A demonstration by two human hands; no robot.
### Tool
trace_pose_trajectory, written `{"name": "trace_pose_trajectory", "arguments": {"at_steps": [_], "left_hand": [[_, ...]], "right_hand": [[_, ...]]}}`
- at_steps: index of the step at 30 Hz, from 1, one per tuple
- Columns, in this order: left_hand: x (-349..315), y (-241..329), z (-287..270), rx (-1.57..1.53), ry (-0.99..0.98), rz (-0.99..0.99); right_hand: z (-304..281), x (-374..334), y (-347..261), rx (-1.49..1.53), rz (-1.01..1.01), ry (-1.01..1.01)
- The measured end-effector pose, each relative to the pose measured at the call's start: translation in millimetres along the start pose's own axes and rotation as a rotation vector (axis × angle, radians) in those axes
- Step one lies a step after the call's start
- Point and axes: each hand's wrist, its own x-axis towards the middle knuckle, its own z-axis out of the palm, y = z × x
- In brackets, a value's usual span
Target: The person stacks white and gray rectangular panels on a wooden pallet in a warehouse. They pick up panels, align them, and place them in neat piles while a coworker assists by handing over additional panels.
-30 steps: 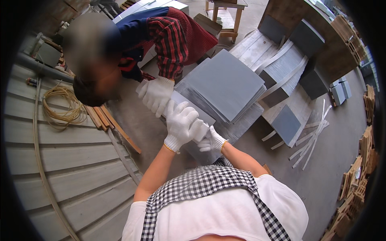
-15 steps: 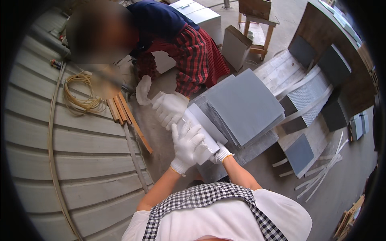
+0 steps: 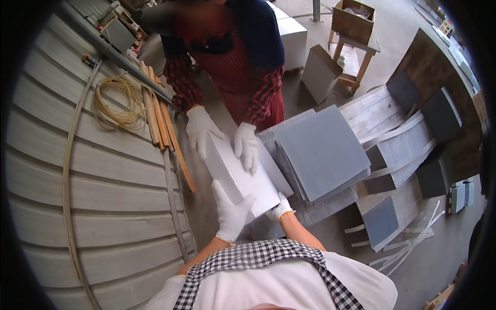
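Just left of the stack of grey sheets point(image 3: 323, 152), the white block point(image 3: 261, 188) now shows a broad upper face and a tall left side, where a moment ago only a narrow top was showing, and the co-worker point(image 3: 237, 85), bent low back then, stands straighter with both gloves on it: one far glove point(image 3: 199, 132) at the far left corner, a second far glove point(image 3: 247, 147) laid over the top! So the load is shared from both ends, four hands about it, and that probably steadies it better. Down at the near end, watch the wearer's pose: both forearms rise from either side of the checked apron point(image 3: 253, 253) and slant inward toward each other. The left hand point(image 3: 233, 213) is spread wide, fingers reaching up along the block's left side, thumb slanting across at the near end, more a brace than a pinch. Over at the near right corner, the right hand point(image 3: 281, 207) cups close with its thumb up alongside, but its fingers go out of sight, so how tightly they grip cannot be told from this view
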Motion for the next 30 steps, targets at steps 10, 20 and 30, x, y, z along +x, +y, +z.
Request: {"name": "trace_pose_trajectory", "arguments": {"at_steps": [10,20,30], "left_hand": [[-5.9,-98.0,-53.4,-0.528,-0.144,-0.325],[-16.4,-282.2,-73.4,-1.063,-0.396,-0.516],[-0.2,-396.0,9.3,-1.362,-0.502,-1.074]], "right_hand": [[-0.7,-14.1,37.8,-0.099,-0.157,0.029],[-50.5,43.9,60.8,-0.247,-0.547,0.225],[-56.8,8.9,104.5,-0.396,-0.785,0.107]]}}
